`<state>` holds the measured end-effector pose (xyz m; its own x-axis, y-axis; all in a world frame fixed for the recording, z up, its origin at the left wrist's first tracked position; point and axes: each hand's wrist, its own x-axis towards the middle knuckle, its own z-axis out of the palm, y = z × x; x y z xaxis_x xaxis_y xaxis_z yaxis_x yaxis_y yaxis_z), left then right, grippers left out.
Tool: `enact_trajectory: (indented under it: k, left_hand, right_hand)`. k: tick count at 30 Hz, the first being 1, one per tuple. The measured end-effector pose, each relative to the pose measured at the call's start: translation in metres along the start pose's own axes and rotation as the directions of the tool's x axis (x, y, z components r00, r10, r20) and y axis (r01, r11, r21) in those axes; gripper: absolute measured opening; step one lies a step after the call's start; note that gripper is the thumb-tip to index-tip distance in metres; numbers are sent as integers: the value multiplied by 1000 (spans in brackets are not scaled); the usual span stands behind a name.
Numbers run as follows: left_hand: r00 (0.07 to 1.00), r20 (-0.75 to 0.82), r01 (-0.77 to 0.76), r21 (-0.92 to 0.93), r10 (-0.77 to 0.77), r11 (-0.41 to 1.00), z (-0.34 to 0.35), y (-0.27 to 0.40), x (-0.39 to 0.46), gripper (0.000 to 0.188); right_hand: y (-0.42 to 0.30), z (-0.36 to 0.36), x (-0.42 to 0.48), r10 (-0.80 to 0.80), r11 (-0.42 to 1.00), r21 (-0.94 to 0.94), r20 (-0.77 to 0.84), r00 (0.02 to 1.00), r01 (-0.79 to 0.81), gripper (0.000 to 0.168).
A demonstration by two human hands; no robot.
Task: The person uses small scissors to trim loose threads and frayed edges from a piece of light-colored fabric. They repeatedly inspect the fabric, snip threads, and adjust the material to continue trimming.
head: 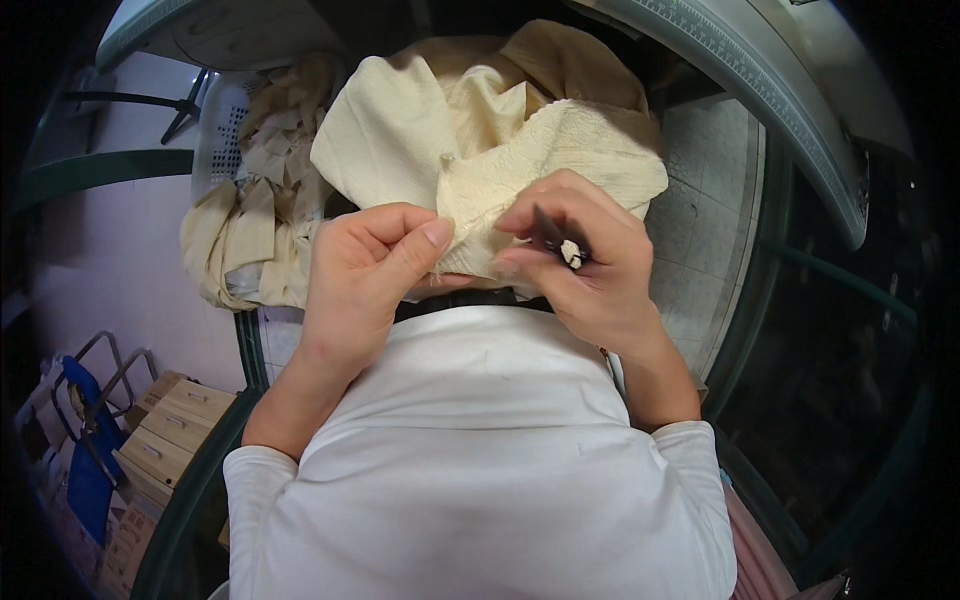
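Observation:
Cream textured fabric (495, 180) lies bunched across my lap, with one edge stretched out toward me. My left hand (367, 262) pinches that edge between thumb and forefinger, and a fingertip shows beneath it. Loose threads hang from the corner by my left thumb. In my right hand (600, 247) is a small dark pointed tool, apparently thread snips (549, 225), with a cream wrapping at its end. The tool rests in the palm while thumb and forefinger are close to the fabric edge. Blur and the fingers hide part of its blades.
At left, a white plastic basket (217, 135) holds crumpled cream fabric pieces (274, 172). Machine tables with a printed ruler edge (720, 56) curve above on both sides. A wooden drawer unit (176, 427) and a blue chair (90, 450) stand lower left. Green frame bars (105, 176) run nearby.

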<state>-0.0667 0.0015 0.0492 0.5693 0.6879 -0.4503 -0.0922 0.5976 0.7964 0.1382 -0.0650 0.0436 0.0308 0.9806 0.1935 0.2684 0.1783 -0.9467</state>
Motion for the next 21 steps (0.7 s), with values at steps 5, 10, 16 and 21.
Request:
enact_trajectory:
  k: [5,10,16,21]
  left_hand:
    - [999,-7,-49,67,50,997,0,-1,-3,25]
    - [996,-23,-78,134,81,988,3,-1,-4,23]
    - [1000,-2,-24,149,24,988,5,-2,-2,21]
    - [999,7,-45,200,45,979,10,2,-4,21]
  right_hand:
    - [4,9,11,-91,993,-77,14,996,91,19]
    - [4,11,15,-146,977,-148,38,989,150,24]
    - [12,17,14,-290,912,-298,20,957,282,25]
    - [23,28,19,-465,840,-330,-30,885,431,28]
